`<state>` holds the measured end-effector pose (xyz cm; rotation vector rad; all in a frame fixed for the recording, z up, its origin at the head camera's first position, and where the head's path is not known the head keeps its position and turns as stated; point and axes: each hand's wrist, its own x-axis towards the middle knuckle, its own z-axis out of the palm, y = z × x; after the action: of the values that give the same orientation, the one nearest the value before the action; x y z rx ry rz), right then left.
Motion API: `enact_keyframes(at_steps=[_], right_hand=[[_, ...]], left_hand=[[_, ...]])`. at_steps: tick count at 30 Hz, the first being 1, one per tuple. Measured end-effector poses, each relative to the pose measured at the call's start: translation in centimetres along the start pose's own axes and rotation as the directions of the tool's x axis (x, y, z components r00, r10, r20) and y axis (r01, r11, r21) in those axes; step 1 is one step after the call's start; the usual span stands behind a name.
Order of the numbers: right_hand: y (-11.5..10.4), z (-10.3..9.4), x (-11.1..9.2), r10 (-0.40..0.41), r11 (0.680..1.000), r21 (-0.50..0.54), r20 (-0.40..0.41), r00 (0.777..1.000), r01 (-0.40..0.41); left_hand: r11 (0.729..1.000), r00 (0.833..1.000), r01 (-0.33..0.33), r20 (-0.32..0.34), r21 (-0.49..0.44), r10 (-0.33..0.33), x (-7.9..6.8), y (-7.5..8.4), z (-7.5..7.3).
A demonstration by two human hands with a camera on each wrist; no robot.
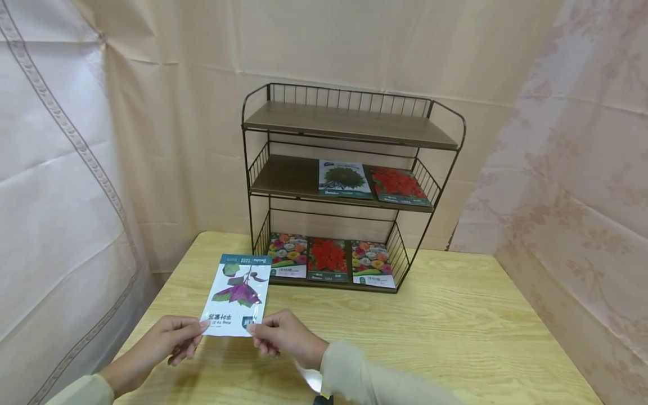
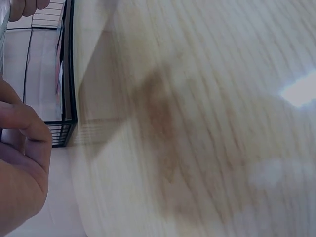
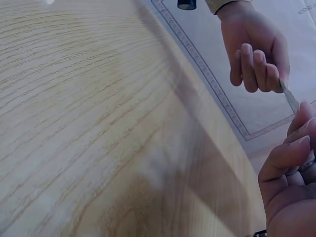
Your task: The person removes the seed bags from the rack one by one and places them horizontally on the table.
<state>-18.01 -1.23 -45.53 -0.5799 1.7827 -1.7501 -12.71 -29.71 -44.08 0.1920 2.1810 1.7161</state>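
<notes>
A white seed packet (image 1: 237,295) with a purple-leaved plant printed on it is held up over the left part of the table, its teal-banded end pointing at the rack. My left hand (image 1: 174,337) pinches its near left corner between thumb and fingers. At the near right corner my right hand (image 1: 286,336) pinches it the same way. In the right wrist view the packet (image 3: 290,98) appears edge-on between the left hand (image 3: 254,54) and the right hand (image 3: 291,173).
A three-tier wire rack (image 1: 349,126) stands at the table's back. Its middle shelf carries a sunflower packet (image 1: 344,179) and a red-flower packet (image 1: 400,185). On the bottom shelf lie a mixed-flower packet (image 1: 288,255), a red-flower packet (image 1: 328,259) and another mixed-flower packet (image 1: 373,263).
</notes>
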Motion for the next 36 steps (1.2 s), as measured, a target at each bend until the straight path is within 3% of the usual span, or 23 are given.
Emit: enact_keyframes(at_steps=[20, 36], right_hand=[[1.9, 3.0, 1.4, 0.077, 0.996, -0.051, -0.058, 0.995, -0.080], [1.9, 4.8, 2.6, 0.140, 0.984, -0.096, -0.075, 0.987, -0.147]], left_hand=[[0.997, 0.990, 0.076, -0.118, 0.009, -0.074, -1.1, -2.4, -0.8], [0.984, 0.961, 0.175, -0.222, 0.019, -0.166, -1.7, -2.8, -1.4]])
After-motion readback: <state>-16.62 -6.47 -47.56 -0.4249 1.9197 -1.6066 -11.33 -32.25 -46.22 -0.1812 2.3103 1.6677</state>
